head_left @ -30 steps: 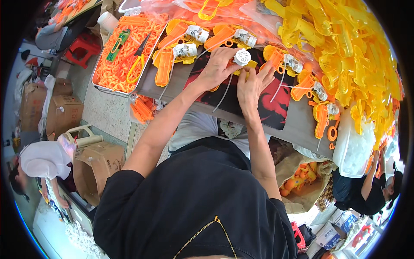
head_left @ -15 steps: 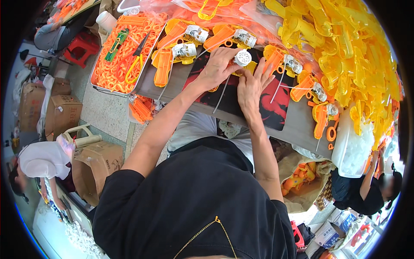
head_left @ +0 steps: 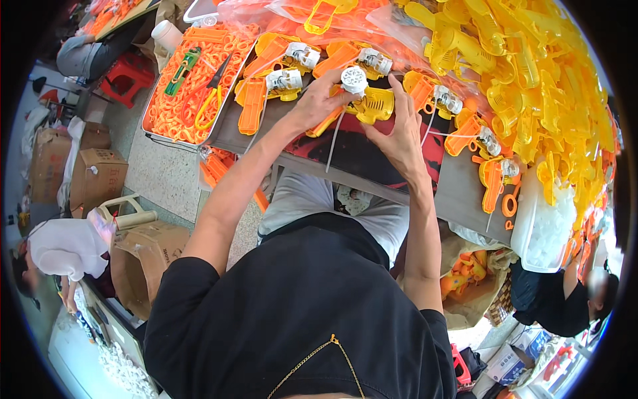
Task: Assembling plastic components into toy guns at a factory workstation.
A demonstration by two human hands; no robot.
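My left hand (head_left: 315, 105) is closed round the near-left side of a partly assembled yellow and orange toy gun over the dark red-and-black mat (head_left: 372, 156). Next to its fingers a white round part (head_left: 354, 80) with a slotted face points upward. The toy's yellow plastic shell (head_left: 376, 105) shows to the right of that part, and a thin pale strip (head_left: 334, 143) hangs from it. My right hand (head_left: 404, 136) is open beside the shell, thumb and fingers spread, holding nothing. Whether the right thumb touches the shell is hard to tell.
Similar toy guns (head_left: 284, 80) with white cylinders lie left, behind and right. A tray of small orange parts (head_left: 174, 110) holds scissors and a green tool (head_left: 182, 71). Yellow shells (head_left: 492, 66) are heaped at the right, above a white tub (head_left: 535, 226). Other people work at both sides.
My right hand has come off the toy and moved right, its fingers spreading. My left hand and the white round part have shifted slightly left, and more of the yellow shell shows.
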